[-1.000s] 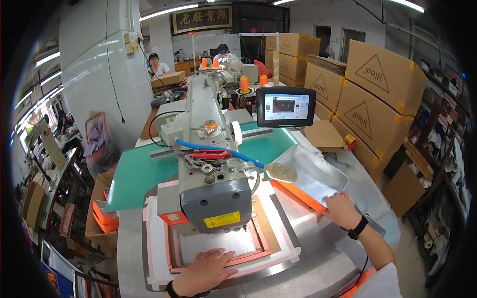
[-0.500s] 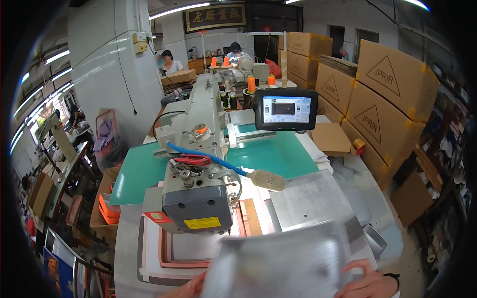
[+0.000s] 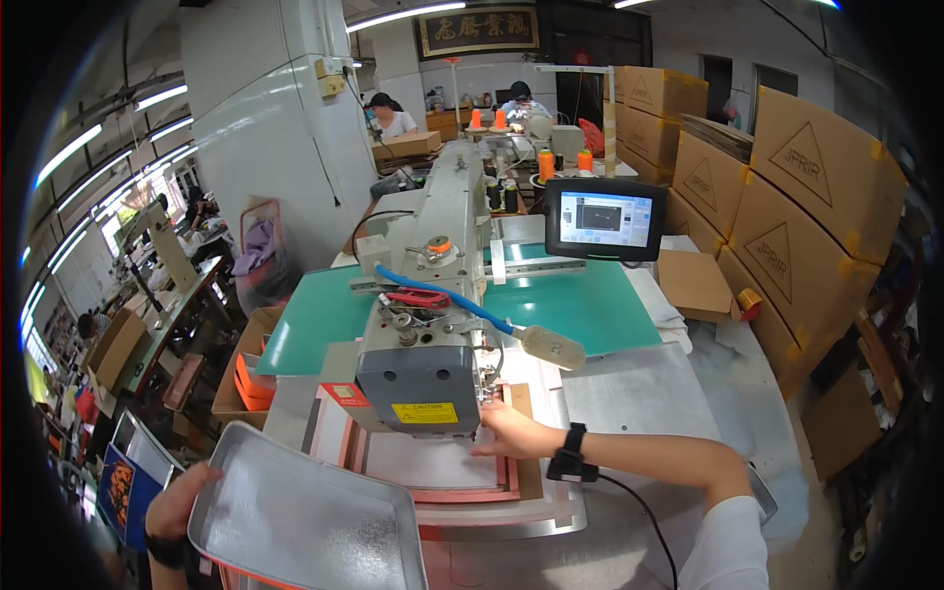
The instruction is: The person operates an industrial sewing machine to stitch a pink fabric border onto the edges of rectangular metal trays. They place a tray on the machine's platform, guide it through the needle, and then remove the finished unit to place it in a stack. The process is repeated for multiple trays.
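My left hand is closed on the left rim of a shallow silver tray, tilted at the lower left, with an orange edge showing beneath it. My right hand reaches in beside the needle area at the right of the sewing machine head, over a pink-edged frame. Its thumb and forefinger look apart; the other fingertips are partly hidden. A black band with a cable is on the right wrist.
A screen stands behind a green plate. Stacked cartons line the right. A carton with orange pieces sits left of the machine. Two people are at the back, near thread cones.
The tray has moved from the right side across the front to the lower left, now in my left hand. My right hand has left it and moved up to the needle area.
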The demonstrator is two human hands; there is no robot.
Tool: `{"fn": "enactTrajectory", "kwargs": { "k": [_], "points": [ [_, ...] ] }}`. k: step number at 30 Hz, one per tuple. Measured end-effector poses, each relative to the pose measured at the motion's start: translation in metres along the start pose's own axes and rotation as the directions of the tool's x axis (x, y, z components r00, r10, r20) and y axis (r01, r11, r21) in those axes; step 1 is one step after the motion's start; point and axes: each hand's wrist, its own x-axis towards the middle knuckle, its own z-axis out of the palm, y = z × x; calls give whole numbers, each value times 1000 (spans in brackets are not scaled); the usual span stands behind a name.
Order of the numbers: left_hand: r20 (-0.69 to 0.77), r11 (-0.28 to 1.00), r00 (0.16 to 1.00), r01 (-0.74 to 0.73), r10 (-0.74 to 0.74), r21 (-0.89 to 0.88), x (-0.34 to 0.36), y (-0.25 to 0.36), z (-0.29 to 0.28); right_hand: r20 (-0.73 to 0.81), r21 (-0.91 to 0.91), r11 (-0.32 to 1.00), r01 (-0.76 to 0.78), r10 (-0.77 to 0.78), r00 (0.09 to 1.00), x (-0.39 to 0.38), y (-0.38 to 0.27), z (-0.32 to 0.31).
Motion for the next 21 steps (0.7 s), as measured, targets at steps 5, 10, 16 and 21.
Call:
{"fn": "enactTrajectory", "kwargs": {
  "k": [5, 10, 16, 21],
  "points": [
    [59, 996, 998, -37, 32, 87, 37, -8, -23, 29, -12, 974, -225, 226, 974, 10, 23, 33],
    [-14, 995, 998, 68, -69, -68, 60, -18, -29, 47, -207, 938, -277, 292, 955, 15, -4, 21],
    [18, 827, 906, 395, -423, -399, 112, 10, -7, 33, -10, 992, -123, 123, 992, 0, -9, -25],
    [23, 847, 909, 396, -416, -355, 131, 54, -4, 214, -73, 996, -48, 63, 975, -13, -5, -40]
  ]
}}
